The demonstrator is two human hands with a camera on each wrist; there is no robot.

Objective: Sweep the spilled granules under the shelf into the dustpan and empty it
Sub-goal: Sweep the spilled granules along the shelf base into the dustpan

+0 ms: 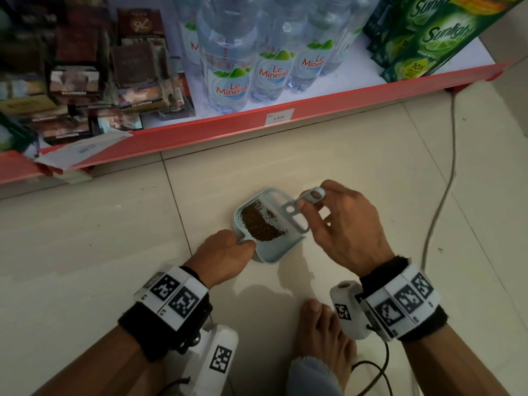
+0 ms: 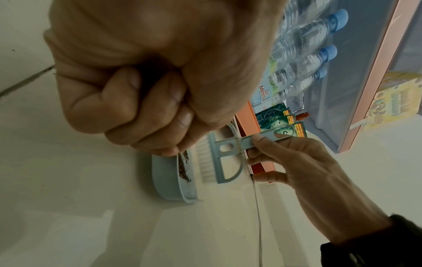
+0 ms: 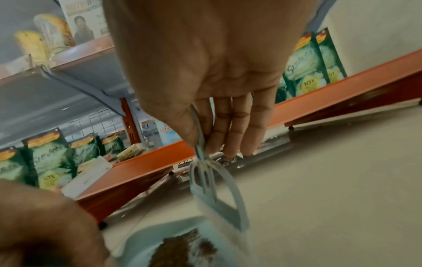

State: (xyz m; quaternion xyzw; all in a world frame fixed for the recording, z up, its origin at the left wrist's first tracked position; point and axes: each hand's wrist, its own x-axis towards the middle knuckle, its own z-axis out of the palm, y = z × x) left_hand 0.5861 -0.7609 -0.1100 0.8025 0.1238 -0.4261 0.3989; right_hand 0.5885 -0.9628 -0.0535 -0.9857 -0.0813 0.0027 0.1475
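Observation:
A pale blue dustpan [image 1: 281,251] sits on the tiled floor in front of the shelf, with a heap of brown granules [image 1: 261,222] inside it. My left hand [image 1: 225,250] grips the dustpan's short handle at its near left corner; the left wrist view shows those fingers [image 2: 128,112] curled tight. My right hand [image 1: 343,221] pinches the handle of a small blue brush [image 1: 294,214] between thumb and fingers. The brush's white bristles [image 2: 206,160] stand over the pan's mouth, beside the granules [image 2: 184,168]. In the right wrist view the brush [image 3: 214,195] hangs down from my fingertips over the granules [image 3: 182,249].
The orange-edged bottom shelf [image 1: 228,130] runs across the back, carrying water bottles [image 1: 228,75], dark boxes [image 1: 85,81] and green Sunlight packs [image 1: 428,38]. A cable [image 1: 445,181] trails along the floor on the right. My bare foot [image 1: 323,335] rests just behind the pan.

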